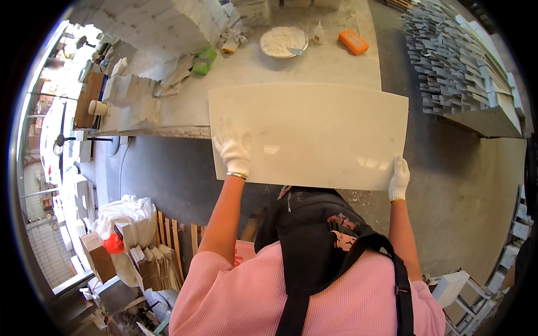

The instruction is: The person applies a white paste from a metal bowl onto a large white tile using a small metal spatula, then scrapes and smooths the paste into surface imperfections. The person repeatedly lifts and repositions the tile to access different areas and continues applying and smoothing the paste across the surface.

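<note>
A large glossy cream tile (pixel 314 131), rectangular and smooth, lies in front of me with its far part over the worktable and its near edge close to my body. My left hand (pixel 233 151), in a white glove, rests on its near left part with the fingers stretched out and slightly apart. At the near right corner, my gloved right hand (pixel 399 179) grips the tile's edge, thumb on top and the other fingers mostly hidden below. Light reflects off the surface near both hands.
On the worktable (pixel 246 70) stand a bowl of white paste (pixel 283 42) with a scraper in it, an orange box (pixel 353 42), a small bottle (pixel 319 33) and a green packet (pixel 204 60). Stacked grey tiles (pixel 448 61) stand right; boxes (pixel 101 255) lie lower left.
</note>
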Available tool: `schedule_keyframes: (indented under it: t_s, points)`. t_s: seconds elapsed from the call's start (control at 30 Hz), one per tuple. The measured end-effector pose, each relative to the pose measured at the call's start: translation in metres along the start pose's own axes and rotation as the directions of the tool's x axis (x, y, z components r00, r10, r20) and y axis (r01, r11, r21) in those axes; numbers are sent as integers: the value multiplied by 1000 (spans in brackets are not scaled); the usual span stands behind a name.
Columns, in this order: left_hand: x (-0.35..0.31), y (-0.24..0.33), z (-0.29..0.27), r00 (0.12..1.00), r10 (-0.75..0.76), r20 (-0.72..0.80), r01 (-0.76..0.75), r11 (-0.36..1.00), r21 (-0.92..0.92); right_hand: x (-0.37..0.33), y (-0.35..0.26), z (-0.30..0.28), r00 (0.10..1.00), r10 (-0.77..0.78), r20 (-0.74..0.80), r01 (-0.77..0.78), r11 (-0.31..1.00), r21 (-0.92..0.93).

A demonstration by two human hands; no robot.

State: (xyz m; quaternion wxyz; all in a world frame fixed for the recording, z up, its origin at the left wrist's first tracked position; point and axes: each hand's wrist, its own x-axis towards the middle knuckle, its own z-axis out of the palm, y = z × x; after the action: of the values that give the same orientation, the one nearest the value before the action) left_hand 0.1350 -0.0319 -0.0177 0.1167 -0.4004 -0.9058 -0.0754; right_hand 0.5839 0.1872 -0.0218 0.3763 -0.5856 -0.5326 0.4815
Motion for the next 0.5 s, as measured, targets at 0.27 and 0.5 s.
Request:
schedule_keyframes:
  t_s: [0.27,0.5]
  points:
    - [15,191,-18,769,616,172,-507,752,-421,-3,-9,2,1000,3,-26,-4,999,-42]
    - [103,86,17,989,99,111,-103,994,28,-1,-3,-4,1000,-6,-16,5,998,-70]
